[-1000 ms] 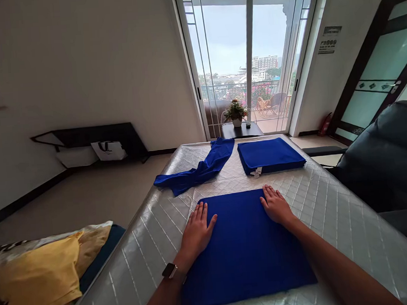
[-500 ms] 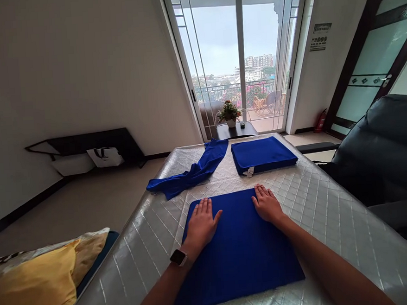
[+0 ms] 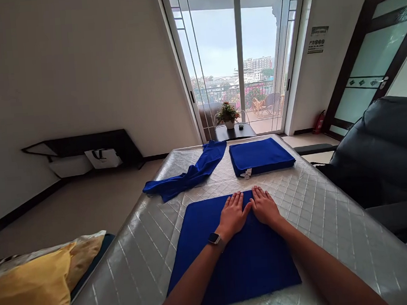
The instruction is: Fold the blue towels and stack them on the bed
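Note:
A flat blue folded cloth (image 3: 196, 246) lies in front of me on a silver quilted surface (image 3: 138, 268). My left hand (image 3: 234, 213) rests flat near the middle of its far edge, fingers stretched out, a watch (image 3: 214, 238) on the wrist. At the far right corner my right hand (image 3: 265, 206) lies flat too, fingers extended. The two hands are side by side, thumbs nearly touching. Beyond them sits a neat blue stack of folded cloth (image 3: 261, 153) with white tags (image 3: 247, 173). To its left a crumpled blue cloth (image 3: 191, 174) trails toward the left edge.
A black padded chair (image 3: 385, 153) stands along the right side. Yellow pillows (image 3: 31, 280) lie low at the left. Past the far edge is a small dark table (image 3: 235, 132) with a flower pot (image 3: 229, 116), before glass sliding doors (image 3: 213, 49).
My left hand has slid right along the cloth's far edge, from the left corner to beside my right hand. My right hand stays at about the same corner.

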Available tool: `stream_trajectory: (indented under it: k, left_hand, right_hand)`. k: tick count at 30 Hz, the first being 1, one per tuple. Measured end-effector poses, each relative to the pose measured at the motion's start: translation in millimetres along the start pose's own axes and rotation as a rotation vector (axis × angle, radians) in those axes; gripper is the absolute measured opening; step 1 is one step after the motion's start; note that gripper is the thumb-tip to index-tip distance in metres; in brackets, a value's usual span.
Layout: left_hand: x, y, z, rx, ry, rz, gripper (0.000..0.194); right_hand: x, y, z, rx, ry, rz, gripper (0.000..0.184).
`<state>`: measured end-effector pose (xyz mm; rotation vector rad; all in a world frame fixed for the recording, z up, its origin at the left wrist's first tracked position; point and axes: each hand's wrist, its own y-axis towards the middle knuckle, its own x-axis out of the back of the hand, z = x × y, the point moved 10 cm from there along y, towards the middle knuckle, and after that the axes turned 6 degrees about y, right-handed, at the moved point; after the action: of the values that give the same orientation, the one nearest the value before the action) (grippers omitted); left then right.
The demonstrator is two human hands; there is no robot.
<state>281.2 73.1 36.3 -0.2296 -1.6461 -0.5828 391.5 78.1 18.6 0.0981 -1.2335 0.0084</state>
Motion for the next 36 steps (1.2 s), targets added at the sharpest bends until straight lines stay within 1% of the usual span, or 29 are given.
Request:
stream_trajectory:
  k: [2, 5, 8, 10, 11, 13, 16, 22, 25, 29, 33, 36]
  left_hand:
    - [0.2, -9.0, 27.5, 0.045, 0.039, 0.028, 0.067]
    - [2.9, -25.8, 77.7, 0.122, 0.09, 0.064, 0.068]
    - [7.9, -43.8, 123.9, 0.176, 0.13, 0.067, 0.068]
    - [11.3, -53.7, 144.7, 0.209, 0.147, 0.058, 0.068]
    - [12.5, -57.4, 151.1, 0.224, 0.153, 0.057, 0.069]
    - [13.9, -61.9, 156.7, 0.25, 0.16, 0.063, 0.074]
    - [15.5, -63.4, 154.4, 0.271, 0.157, 0.068, 0.079]
    - [21.6, -64.5, 150.2, 0.263, 0.135, 0.038, 0.076]
    - [23.0, -65.4, 150.2, 0.265, 0.143, 0.04, 0.074]
    - [22.3, -65.3, 150.4, 0.279, 0.165, 0.067, 0.074]
    - [22.7, -64.6, 150.4, 0.282, 0.176, 0.068, 0.073]
    - [22.0, -64.3, 149.5, 0.274, 0.184, 0.064, 0.074]
  right_hand:
    - [1.5, 0.0, 0.1, -0.014, 0.012, -0.006, 0.064]
    - [1.6, -0.1, -0.2, -0.024, 0.017, 0.002, 0.065]
    - [1.0, -0.1, -0.5, -0.024, 0.007, 0.002, 0.065]
    - [-0.1, -0.1, -0.8, -0.026, -0.002, 0.001, 0.065]
    - [-0.7, -0.1, -1.1, -0.028, -0.007, 0.001, 0.065]
    - [-1.9, 0.0, -1.3, -0.03, -0.018, 0.004, 0.065]
    - [-3.3, -0.1, -1.1, -0.03, -0.025, 0.01, 0.065]
    - [-4.5, 0.1, -0.4, -0.041, -0.028, 0.029, 0.065]
    - [-2.2, -2.3, 1.8, -0.04, -0.053, 0.047, 0.066]
    - [0.5, -16.0, 5.1, -0.02, -0.06, 0.075, 0.068]
    - [-3.2, -35.1, 5.0, -0.006, -0.038, 0.089, 0.07]
    - [-6.9, -42.6, 3.1, -0.015, -0.027, 0.082, 0.071]
